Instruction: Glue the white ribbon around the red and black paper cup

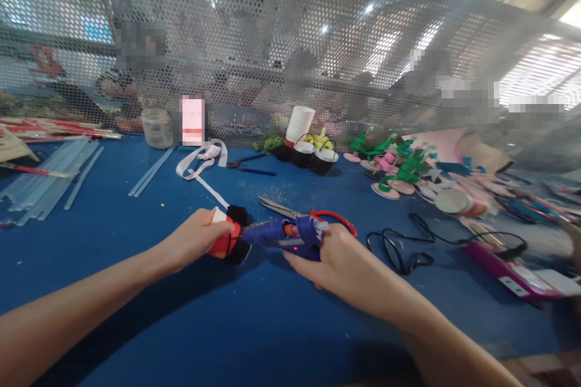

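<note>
My left hand [196, 238] is closed around a small red, black and white craft piece [229, 243] lying on the blue table [113, 217]; a black pompom sits on its top. My right hand [338, 257] grips a blue hot glue gun [290, 234], its nozzle pointing left and touching the craft piece. A white ribbon [202, 163] trails from the piece toward the back of the table.
Red-handled scissors [313, 216] lie just behind the glue gun. A black cable [408, 251] coils to the right. Clear glue sticks [49, 175] lie at left. Paper cups [299, 124], black pots [313, 154], green and pink craft pieces [403, 166] stand before a mesh screen [290, 42], people behind it.
</note>
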The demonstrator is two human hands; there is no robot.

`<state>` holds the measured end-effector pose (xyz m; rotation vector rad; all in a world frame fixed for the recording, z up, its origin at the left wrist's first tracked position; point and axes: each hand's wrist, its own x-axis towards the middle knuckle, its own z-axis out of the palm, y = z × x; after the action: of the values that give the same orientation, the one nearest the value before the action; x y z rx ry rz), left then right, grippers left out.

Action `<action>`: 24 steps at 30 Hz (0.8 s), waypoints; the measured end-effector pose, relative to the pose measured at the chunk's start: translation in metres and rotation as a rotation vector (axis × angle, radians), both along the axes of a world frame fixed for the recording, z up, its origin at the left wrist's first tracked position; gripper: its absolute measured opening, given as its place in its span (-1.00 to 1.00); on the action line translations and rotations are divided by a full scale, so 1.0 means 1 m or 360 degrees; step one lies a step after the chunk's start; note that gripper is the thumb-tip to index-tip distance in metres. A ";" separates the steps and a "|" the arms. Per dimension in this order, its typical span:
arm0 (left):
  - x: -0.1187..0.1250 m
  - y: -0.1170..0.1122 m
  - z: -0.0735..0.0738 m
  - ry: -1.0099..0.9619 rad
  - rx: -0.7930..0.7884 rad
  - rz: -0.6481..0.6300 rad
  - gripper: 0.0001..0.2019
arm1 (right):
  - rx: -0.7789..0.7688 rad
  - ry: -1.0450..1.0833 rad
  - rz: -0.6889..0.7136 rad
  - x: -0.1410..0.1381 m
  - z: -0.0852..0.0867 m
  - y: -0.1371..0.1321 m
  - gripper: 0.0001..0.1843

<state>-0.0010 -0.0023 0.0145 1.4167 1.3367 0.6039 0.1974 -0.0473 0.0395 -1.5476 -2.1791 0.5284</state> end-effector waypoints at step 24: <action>-0.001 0.001 -0.003 -0.0012 0.0032 -0.0031 -0.80 | -0.0300 0.0036 -0.0067 0.004 0.005 0.001 -0.71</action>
<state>-0.0022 -0.0018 0.0111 1.4411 1.3129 0.6108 0.2011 -0.0463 0.0441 -1.6707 -2.1265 0.7522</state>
